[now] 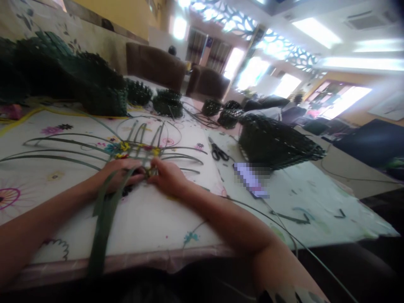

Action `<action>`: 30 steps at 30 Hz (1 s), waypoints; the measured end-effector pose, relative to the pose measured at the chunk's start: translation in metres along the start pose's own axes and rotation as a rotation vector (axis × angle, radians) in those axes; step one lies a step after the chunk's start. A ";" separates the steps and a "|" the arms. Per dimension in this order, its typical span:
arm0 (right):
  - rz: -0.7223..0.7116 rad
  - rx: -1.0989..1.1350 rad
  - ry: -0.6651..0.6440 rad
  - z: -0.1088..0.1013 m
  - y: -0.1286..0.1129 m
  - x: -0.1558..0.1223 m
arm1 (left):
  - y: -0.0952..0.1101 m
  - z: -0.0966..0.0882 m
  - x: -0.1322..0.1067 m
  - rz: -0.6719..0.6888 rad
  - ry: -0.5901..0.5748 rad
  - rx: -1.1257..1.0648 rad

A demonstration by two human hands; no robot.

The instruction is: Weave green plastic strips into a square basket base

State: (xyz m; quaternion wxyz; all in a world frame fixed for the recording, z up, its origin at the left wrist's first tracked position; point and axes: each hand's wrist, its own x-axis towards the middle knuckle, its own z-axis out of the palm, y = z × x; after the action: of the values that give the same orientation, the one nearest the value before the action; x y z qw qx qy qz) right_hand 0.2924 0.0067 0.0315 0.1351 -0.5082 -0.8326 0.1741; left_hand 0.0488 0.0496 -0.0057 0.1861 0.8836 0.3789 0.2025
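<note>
Flat green weaving strips point(142, 136) cross each other in an open lattice on the flowered tablecloth, their long ends fanning out to both sides. Small yellow and red pieces point(124, 146) sit at the crossings; their exact kind is too blurred to tell. My left hand point(121, 174) is curled round strips at the near edge of the lattice, and some long strip ends point(105, 223) hang from there toward my lap. Close beside it, my right hand point(167, 176) pinches the near crossing between thumb and fingers. The fingertips of both hands are partly hidden.
Black-handled scissors point(219, 152) and a phone point(251, 180) with a cable lie to the right. A large dark green woven basket point(274, 143) stands behind them. Smaller baskets point(167, 103) and a big dark pile point(91, 80) line the back. Strip scraps point(290, 216) lie at right.
</note>
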 end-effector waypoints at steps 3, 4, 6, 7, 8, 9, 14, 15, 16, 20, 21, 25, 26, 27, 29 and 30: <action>-0.101 -0.194 -0.042 0.000 -0.003 -0.005 | 0.002 -0.002 -0.001 -0.012 -0.008 -0.036; -0.135 -0.269 -0.066 -0.001 -0.005 -0.006 | 0.003 -0.002 -0.001 -0.016 -0.014 -0.048; -0.211 -0.410 -0.068 -0.004 -0.010 -0.007 | 0.005 -0.003 -0.001 -0.025 -0.024 -0.051; -0.258 -0.463 -0.043 -0.006 -0.012 -0.007 | 0.006 -0.003 -0.001 -0.032 -0.025 -0.041; -0.310 -0.498 -0.012 -0.007 -0.014 -0.007 | 0.006 -0.002 -0.001 -0.034 -0.025 -0.031; -0.357 -0.518 0.012 -0.009 -0.016 -0.008 | 0.006 -0.002 -0.001 -0.035 -0.026 -0.021; -0.354 -0.485 -0.102 -0.016 -0.017 -0.007 | 0.006 -0.003 -0.001 -0.047 -0.028 -0.016; -0.340 -0.457 -0.129 -0.018 -0.016 -0.007 | 0.006 -0.003 -0.001 -0.050 -0.026 -0.014; -0.334 -0.421 -0.148 -0.019 -0.013 -0.007 | 0.007 -0.003 -0.001 -0.052 -0.025 -0.012; -0.289 -0.279 -0.166 -0.018 -0.005 -0.002 | 0.009 -0.004 -0.002 -0.030 -0.032 -0.012; -0.269 -0.261 -0.157 -0.016 -0.004 -0.001 | 0.009 -0.003 -0.003 -0.019 -0.025 -0.013; -0.244 -0.238 -0.101 -0.007 -0.001 0.001 | 0.008 0.002 -0.006 0.056 0.030 0.004; -0.245 -0.234 -0.095 -0.006 -0.001 0.001 | 0.006 0.003 -0.006 0.097 0.042 0.017; -0.242 -0.226 -0.089 -0.005 0.000 0.002 | 0.004 0.005 -0.006 0.145 0.048 0.030; -0.228 -0.201 -0.083 -0.005 0.002 0.003 | -0.001 0.007 -0.004 0.243 0.035 0.048; -0.220 -0.181 -0.078 -0.005 0.003 0.003 | -0.004 0.008 -0.003 0.280 0.014 0.046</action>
State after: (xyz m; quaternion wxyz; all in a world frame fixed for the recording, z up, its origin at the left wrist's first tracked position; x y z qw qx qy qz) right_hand 0.2951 0.0116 0.0347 0.0743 -0.4166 -0.9003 0.1019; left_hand 0.0481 0.0488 -0.0151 0.1330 0.9305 0.2579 0.2238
